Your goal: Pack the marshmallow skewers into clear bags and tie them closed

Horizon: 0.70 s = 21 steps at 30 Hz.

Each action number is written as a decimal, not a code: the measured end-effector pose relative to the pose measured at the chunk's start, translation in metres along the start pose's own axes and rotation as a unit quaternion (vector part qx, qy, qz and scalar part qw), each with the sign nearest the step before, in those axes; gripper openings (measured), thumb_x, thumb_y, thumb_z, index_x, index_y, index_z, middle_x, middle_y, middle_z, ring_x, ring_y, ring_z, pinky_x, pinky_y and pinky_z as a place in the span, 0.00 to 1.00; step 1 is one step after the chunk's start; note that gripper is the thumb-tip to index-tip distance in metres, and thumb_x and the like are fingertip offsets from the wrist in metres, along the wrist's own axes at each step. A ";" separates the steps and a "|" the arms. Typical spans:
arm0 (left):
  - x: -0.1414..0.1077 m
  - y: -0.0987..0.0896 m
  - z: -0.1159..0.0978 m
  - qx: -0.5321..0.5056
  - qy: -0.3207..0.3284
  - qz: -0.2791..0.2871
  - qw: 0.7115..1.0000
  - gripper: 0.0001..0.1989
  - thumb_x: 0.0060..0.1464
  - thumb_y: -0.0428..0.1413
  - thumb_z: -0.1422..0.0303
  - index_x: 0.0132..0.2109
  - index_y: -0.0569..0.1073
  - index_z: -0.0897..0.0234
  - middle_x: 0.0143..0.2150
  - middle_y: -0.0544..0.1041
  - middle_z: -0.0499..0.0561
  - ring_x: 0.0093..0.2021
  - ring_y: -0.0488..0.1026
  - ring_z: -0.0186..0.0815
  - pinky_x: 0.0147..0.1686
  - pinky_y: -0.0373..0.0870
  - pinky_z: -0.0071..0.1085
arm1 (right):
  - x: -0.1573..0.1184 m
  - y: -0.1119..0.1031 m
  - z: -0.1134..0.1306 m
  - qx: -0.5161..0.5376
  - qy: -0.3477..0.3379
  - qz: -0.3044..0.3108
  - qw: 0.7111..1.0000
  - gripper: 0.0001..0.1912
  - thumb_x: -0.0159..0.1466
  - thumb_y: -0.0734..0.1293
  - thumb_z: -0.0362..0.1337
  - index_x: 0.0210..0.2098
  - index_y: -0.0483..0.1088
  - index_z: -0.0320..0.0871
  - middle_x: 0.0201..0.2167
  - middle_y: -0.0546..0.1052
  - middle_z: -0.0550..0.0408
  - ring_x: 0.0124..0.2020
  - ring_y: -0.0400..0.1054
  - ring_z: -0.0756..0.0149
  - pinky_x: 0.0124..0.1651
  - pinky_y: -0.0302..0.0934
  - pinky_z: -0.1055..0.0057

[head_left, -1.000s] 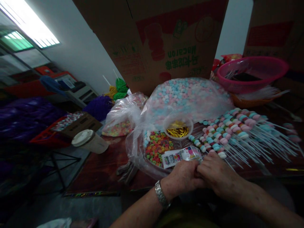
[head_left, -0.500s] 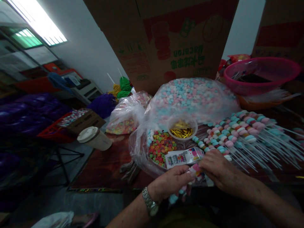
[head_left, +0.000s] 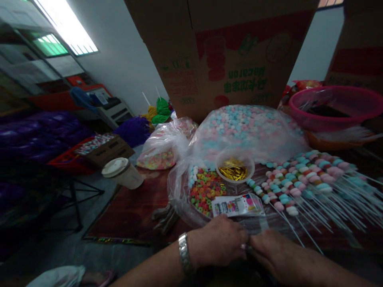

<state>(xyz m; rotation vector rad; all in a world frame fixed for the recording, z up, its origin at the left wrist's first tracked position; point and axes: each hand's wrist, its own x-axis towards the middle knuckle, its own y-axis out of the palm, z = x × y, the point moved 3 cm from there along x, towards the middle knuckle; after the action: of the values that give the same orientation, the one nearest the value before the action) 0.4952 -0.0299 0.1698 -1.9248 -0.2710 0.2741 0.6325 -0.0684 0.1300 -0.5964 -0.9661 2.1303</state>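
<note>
well, your left hand (head_left: 217,243) and right hand (head_left: 277,255) sit low at the near edge of the table, knuckles up, close together. your fingers (head_left: 241,239) look curled and pressed in toward each other, but you can't tell from this view whether they pinch anything: only a small pale speck (head_left: 243,246) shows where they meet, and whatever lies there is hidden behind them. the main risk sits just beyond your right hand. the candy skewers (head_left: 295,191) lie fanned out, with their thin white sticks (head_left: 308,229) reaching toward your forearm, so a careless sweep could catch them and scatter the row. a sideways knock could also push the stack of printed cards (head_left: 237,205) into the colored cereal rings (head_left: 206,191), or tip the small cup of gold twist ties (head_left: 233,169), which sits on loose plastic film (head_left: 179,199) and has little to steady it. compared with the earlier frame, your hands have dropped lower and closed up, and the pink and blue candy pieces that showed between them no longer show. the cards now lie clear of your fingers.
</note>
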 end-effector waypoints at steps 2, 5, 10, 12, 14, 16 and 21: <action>-0.004 -0.006 -0.007 0.124 0.051 -0.047 0.990 0.03 0.56 0.51 0.72 0.35 0.68 0.66 0.29 0.71 0.50 0.29 0.67 0.36 0.30 0.61 0.32 | 0.002 0.006 0.005 0.164 0.032 0.037 0.985 0.17 0.64 0.53 0.35 0.23 0.66 0.40 0.16 0.67 0.56 0.19 0.64 0.67 0.22 0.58 0.75; -0.014 -0.010 -0.009 0.161 0.048 -0.141 0.976 0.06 0.58 0.47 0.72 0.39 0.68 0.65 0.30 0.70 0.50 0.30 0.66 0.36 0.32 0.59 0.33 | 0.010 0.001 0.008 0.231 0.036 0.025 0.972 0.25 0.66 0.52 0.46 0.19 0.65 0.41 0.11 0.62 0.58 0.15 0.62 0.66 0.20 0.57 0.74; -0.026 0.004 0.021 -0.173 -0.179 -0.310 0.918 0.13 0.60 0.43 0.69 0.29 0.66 0.67 0.27 0.67 0.50 0.27 0.63 0.31 0.28 0.58 0.27 | 0.059 -0.065 -0.023 0.041 0.123 -0.091 0.987 0.27 0.69 0.43 0.40 0.32 0.69 0.39 0.20 0.71 0.54 0.23 0.67 0.66 0.28 0.60 0.74; -0.025 0.015 0.033 -0.350 -0.263 -0.341 0.832 0.14 0.59 0.45 0.66 0.27 0.66 0.67 0.24 0.65 0.47 0.26 0.62 0.29 0.26 0.57 0.25 | 0.095 -0.092 -0.035 -0.056 0.152 -0.140 0.977 0.15 0.65 0.55 0.35 0.32 0.71 0.37 0.34 0.73 0.47 0.41 0.67 0.60 0.43 0.59 0.69; -0.023 0.025 0.041 -0.480 -0.314 -0.348 0.741 0.14 0.55 0.48 0.62 0.27 0.66 0.67 0.22 0.62 0.45 0.23 0.60 0.28 0.22 0.55 0.24 | 0.132 -0.102 -0.044 -0.111 0.175 -0.131 0.970 0.08 0.62 0.61 0.31 0.30 0.71 0.37 0.36 0.73 0.46 0.44 0.65 0.57 0.46 0.57 0.66; -0.023 0.031 0.046 -0.566 -0.348 -0.349 0.660 0.15 0.51 0.51 0.58 0.28 0.67 0.67 0.22 0.62 0.44 0.20 0.58 0.26 0.19 0.52 0.22 | 0.159 -0.102 -0.049 -0.145 0.198 -0.101 0.964 0.05 0.61 0.64 0.32 0.29 0.70 0.37 0.33 0.74 0.50 0.40 0.67 0.60 0.44 0.59 0.64; -0.029 0.029 0.056 -0.666 -0.345 -0.380 0.542 0.16 0.44 0.56 0.57 0.30 0.68 0.67 0.23 0.66 0.45 0.17 0.59 0.24 0.16 0.53 0.21 | 0.153 -0.117 -0.052 -0.198 0.215 -0.079 0.953 0.06 0.61 0.64 0.30 0.28 0.70 0.39 0.28 0.73 0.53 0.33 0.68 0.63 0.37 0.59 0.68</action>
<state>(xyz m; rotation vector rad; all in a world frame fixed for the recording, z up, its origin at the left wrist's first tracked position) 0.4521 -0.0006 0.1245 -2.7122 -2.3885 0.2117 0.6171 0.1256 0.1713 -1.0886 -1.1472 1.5760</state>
